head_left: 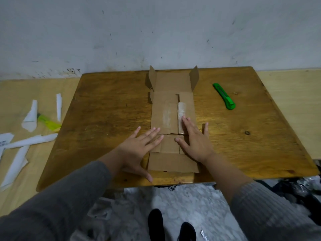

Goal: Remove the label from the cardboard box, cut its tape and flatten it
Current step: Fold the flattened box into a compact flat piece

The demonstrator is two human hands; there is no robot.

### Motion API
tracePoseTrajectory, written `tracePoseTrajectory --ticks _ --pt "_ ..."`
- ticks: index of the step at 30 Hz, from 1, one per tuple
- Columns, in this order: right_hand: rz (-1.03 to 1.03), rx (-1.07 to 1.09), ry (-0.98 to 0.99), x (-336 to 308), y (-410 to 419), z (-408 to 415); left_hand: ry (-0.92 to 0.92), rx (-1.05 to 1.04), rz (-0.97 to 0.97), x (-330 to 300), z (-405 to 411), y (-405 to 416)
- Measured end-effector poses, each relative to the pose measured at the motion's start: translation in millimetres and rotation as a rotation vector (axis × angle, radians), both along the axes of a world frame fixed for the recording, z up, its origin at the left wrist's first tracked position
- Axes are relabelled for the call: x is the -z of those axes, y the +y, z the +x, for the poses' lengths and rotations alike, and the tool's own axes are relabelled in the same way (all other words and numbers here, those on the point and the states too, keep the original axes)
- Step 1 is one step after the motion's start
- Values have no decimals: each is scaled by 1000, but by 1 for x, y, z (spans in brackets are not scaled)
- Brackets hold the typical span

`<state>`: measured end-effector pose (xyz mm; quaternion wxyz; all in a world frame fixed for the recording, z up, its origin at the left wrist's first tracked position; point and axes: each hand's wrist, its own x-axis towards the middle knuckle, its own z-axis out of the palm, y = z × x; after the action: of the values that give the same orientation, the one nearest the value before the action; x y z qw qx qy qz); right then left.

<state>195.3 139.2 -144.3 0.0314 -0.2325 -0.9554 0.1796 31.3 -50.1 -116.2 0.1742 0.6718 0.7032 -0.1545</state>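
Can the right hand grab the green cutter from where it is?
Probably yes. The right hand lies flat and open on the cardboard box, holding nothing. The green cutter lies alone on the wooden table, to the right and farther back, with only bare tabletop between them.

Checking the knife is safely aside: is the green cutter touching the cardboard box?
Apart. The head view shows bare table between the green cutter and the cardboard box.

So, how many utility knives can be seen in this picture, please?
2. A green utility knife lies on the table, right of the flattened box. A yellow-green one lies on the surface left of the table, partly under a white paper scrap.
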Motion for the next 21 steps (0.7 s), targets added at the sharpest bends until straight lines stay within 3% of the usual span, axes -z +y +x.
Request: tracePoseTrajectory --ticks 3,16,21 --pt "-22 -22 122 -2 4 13 -5 -42 16 3 2 -1" --pt "70 -191 299 -3 10 52 40 -79 42 9 0 4" --pt "94 -217 188 -1 12 66 17 -94 67 14 -1 3"
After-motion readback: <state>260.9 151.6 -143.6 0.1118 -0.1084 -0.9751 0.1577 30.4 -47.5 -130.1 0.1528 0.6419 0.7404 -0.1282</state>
